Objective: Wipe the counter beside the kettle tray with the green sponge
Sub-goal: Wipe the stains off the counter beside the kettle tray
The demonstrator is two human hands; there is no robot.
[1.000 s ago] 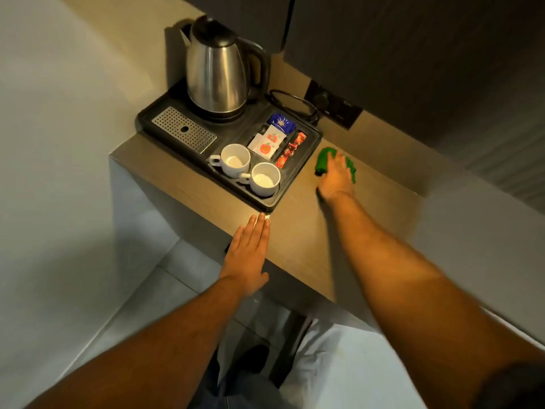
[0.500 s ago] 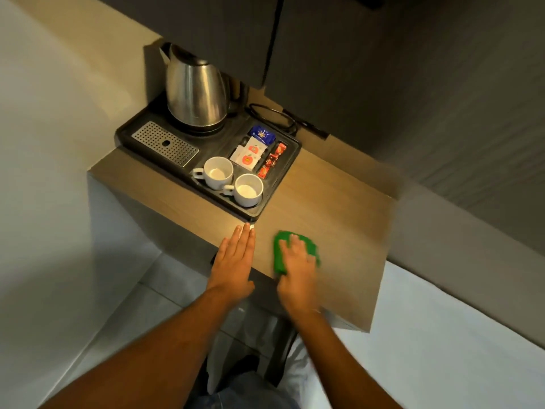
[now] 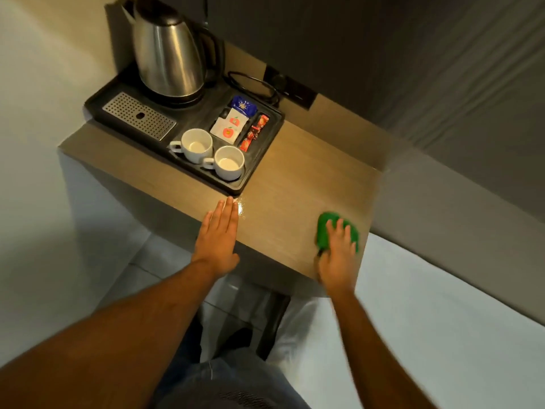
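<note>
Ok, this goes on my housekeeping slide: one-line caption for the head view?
Right hand presses green sponge on counter beside kettle tray; left hand lies flat.

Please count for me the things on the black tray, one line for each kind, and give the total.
Kettle: 1
Cups: 2
Blue sachet: 1
White sachets with a red fruit print: 2
Red stick packets: at least 2; they are small and hard to separate
Total: at least 8
</note>
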